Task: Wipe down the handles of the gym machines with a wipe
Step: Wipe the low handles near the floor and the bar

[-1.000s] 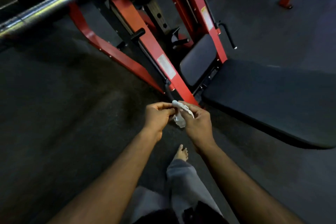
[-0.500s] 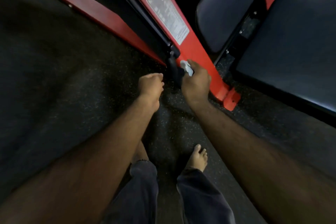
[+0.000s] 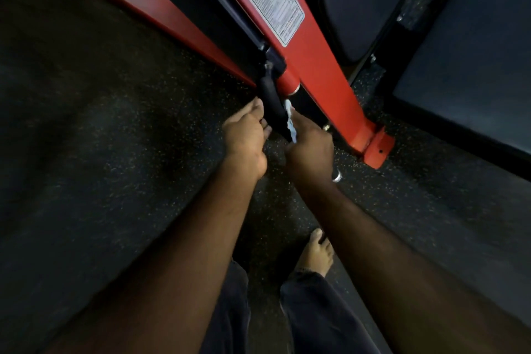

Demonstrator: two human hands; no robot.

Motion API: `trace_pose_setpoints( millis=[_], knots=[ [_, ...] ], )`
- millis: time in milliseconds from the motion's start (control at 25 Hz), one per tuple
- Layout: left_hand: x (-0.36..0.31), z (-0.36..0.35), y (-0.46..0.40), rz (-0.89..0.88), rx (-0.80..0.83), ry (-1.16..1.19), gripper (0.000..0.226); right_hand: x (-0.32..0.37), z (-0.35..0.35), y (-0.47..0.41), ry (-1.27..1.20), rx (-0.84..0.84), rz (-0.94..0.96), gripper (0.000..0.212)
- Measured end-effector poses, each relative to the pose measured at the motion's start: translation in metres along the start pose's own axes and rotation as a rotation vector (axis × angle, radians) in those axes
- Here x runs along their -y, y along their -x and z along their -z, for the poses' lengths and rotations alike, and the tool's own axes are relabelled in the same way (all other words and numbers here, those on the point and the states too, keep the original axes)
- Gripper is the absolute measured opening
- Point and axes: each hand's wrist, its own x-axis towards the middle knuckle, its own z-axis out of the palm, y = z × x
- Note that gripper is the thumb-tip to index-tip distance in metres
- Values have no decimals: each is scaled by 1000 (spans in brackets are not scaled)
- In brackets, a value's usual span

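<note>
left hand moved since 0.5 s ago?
Yes. The left hand has closed in on the black handle of the red frame; its fingertips now touch the handle, opposite the wipe.

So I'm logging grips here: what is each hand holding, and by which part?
The right hand pinches the crumpled white wipe against the black rubber handle, near its lower end. The left hand touches the handle's other side, gripping nothing clearly.

The lone head camera is looking steeply down, close over both forearms, probably tilting slightly forward.
</note>
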Motion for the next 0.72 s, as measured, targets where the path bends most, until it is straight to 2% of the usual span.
trace_pose_setpoints(
  millis=[80,160,200,320,400,520,640,720],
  knots=[
    [-6,0,-1,11,3,-34,26,22,-4,-14,-138,4,-63,34],
    [-17,-4,2,37,33,-75,30,47,-11,-30,-146,-79,-72,18],
    [-20,-7,2,37,42,-116,31,49,-14,-33,-132,-103,-58,18],
    [-18,-9,3,12,77,-193,33,5,-17,-16,53,-19,29,48],
    [-14,-7,4,13,81,-177,35,-44,-10,3,197,38,-64,50],
    [-15,-9,8,10,72,-181,36,-61,2,13,-2,-20,-288,40],
    [-20,-13,13,-6,58,-240,35,-2,-11,-12,-202,-110,-168,39],
    [-21,-14,12,4,38,-268,34,33,-17,-23,-216,-156,-106,32]
  ],
)
